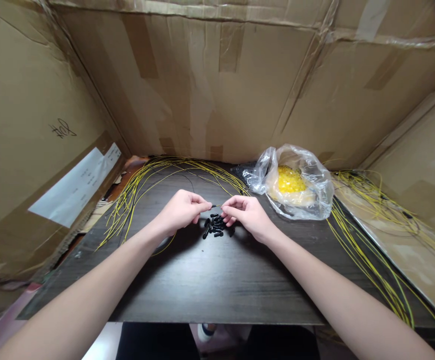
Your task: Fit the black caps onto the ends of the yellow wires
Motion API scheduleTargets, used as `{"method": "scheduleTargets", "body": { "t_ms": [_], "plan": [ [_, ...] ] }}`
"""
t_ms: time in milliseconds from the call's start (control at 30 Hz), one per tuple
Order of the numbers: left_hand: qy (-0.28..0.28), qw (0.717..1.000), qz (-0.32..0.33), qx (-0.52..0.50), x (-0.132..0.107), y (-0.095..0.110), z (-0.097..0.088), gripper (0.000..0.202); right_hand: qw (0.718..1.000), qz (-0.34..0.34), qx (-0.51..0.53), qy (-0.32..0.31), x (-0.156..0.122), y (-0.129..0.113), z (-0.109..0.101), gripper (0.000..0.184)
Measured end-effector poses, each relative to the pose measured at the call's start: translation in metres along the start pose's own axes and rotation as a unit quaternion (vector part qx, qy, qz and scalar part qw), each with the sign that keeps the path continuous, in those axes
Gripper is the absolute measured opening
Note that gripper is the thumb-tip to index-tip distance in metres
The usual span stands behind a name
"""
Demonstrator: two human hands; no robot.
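My left hand (182,210) and my right hand (245,215) meet above the middle of a dark wood-grain table (217,295). Their fingertips pinch a thin wire end with a dark tip (215,206) between them. Just below my fingers lies a small heap of black plastic caps (214,226). A bundle of thin yellow wires (135,195) arcs behind my left hand, and one strand passes under that wrist. Another yellow wire bundle (367,255) lies to the right of my right hand.
A clear plastic bag of yellow pieces (296,182) sits at the back right of the table. Cardboard walls (202,85) enclose the back and sides. More wires lie on a tan sheet (393,225) at the right. The table's front edge runs below my forearms.
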State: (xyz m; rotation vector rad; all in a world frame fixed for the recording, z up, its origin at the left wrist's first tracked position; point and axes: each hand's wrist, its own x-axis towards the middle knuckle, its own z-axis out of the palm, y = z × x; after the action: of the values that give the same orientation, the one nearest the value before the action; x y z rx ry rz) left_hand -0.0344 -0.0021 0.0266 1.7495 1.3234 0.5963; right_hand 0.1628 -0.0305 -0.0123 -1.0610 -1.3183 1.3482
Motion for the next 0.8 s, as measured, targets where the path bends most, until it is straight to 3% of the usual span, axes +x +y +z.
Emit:
{"method": "scheduleTargets", "body": {
  "t_ms": [200,433,700,800],
  "plan": [
    [-0.013,1.000,0.010,-0.002,-0.0012,0.0020,0.0005,0.031,0.997,-0.030,-0.033,0.061,0.0016,0.0001,-0.0030,0.031],
    [-0.023,0.999,0.029,0.035,-0.0023,0.0005,0.0049,0.037,0.996,-0.015,-0.082,-0.008,-0.0008,0.0036,0.0007,0.030],
    [-0.027,0.998,0.048,0.025,-0.0012,-0.0007,0.0035,0.035,0.995,0.069,0.049,-0.049,-0.0037,-0.0006,-0.0026,0.031],
    [-0.033,0.998,0.056,0.019,-0.0011,-0.0005,0.0033,0.032,0.992,0.090,0.046,-0.073,-0.0035,-0.0018,-0.0036,0.030]
  ]
}}
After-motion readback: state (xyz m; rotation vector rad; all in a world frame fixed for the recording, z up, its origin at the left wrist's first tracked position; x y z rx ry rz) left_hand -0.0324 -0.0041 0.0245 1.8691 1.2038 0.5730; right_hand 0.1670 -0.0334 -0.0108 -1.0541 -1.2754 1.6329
